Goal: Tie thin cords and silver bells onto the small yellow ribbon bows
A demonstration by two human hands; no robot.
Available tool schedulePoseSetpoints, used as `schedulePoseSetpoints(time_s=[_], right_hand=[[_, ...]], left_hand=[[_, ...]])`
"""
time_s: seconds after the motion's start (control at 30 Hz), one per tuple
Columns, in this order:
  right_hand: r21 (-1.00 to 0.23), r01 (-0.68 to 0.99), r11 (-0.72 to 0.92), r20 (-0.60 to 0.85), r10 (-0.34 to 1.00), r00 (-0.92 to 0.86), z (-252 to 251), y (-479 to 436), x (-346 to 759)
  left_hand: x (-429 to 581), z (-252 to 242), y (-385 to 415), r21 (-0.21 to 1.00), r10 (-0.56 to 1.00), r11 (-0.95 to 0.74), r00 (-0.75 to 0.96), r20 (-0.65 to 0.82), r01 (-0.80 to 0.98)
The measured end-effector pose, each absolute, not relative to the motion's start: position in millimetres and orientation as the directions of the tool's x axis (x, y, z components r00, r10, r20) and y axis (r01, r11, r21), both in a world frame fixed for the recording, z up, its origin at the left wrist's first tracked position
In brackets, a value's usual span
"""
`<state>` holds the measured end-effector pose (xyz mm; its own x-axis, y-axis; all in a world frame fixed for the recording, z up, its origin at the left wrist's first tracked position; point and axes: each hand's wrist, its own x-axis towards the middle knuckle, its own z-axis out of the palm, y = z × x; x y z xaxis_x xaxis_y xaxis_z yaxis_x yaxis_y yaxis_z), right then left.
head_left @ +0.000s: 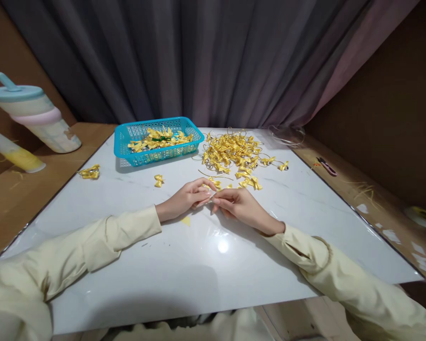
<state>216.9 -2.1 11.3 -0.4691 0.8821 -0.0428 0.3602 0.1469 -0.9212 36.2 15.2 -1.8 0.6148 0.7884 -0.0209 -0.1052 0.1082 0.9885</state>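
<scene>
My left hand [186,198] and my right hand [239,206] meet fingertip to fingertip at the middle of a white glossy board [199,265]. Both are pinched shut on something small between them that I cannot make out. Just beyond the fingers lies a heap of yellow ribbon bows with gold loops and small bells [234,154]. A teal plastic basket [195,135] with more yellow bows stands behind my left hand. One loose bow [158,180] lies left of the hands, and a yellow scrap [186,220] lies under my left wrist.
A pastel tumbler with a straw [39,116] and a yellowish tube [14,152] lie on the wooden table at the left. A small clump of bows [89,172] sits at the board's left edge. A small pink tool [327,166] and paper scraps are at the right. Dark curtain behind.
</scene>
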Motion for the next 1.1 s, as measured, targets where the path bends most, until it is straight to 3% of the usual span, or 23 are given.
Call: schedulePoseSetpoints(time_s=[0.2,0.4,0.6,0.7,0.83,0.93,1.1], right_hand=[[-0.918,0.388,0.076,-0.103,0.902,-0.420,10,1,219],[-0.939,0.342,-0.029,-0.112,0.967,-0.228,10,9,224],[-0.869,0.471,0.154,0.163,0.986,-0.021,8,14,229],[-0.917,0.323,0.232,0.202,0.971,-0.124,11,11,227],[-0.999,0.025,0.031,0.017,0.894,-0.448,13,5,219],[-0.994,0.098,-0.047,-0.092,0.841,-0.532,12,1,216],[-0.964,0.266,0.006,-0.142,0.833,-0.534,13,1,220]], left_hand=[[35,-3,17,0.984,0.798,0.124,0.603,-0.020,-0.131],[35,-2,18,0.986,0.821,0.108,0.571,-0.015,-0.130],[36,0,18,0.989,0.831,0.090,0.556,-0.012,-0.113],[35,0,16,0.993,0.829,0.065,0.560,0.004,-0.103],[35,1,12,0.996,0.815,0.003,0.578,0.048,-0.088],[35,2,10,0.997,0.826,-0.030,0.560,0.067,-0.075],[29,8,15,0.995,0.846,-0.082,0.523,0.103,-0.064]])
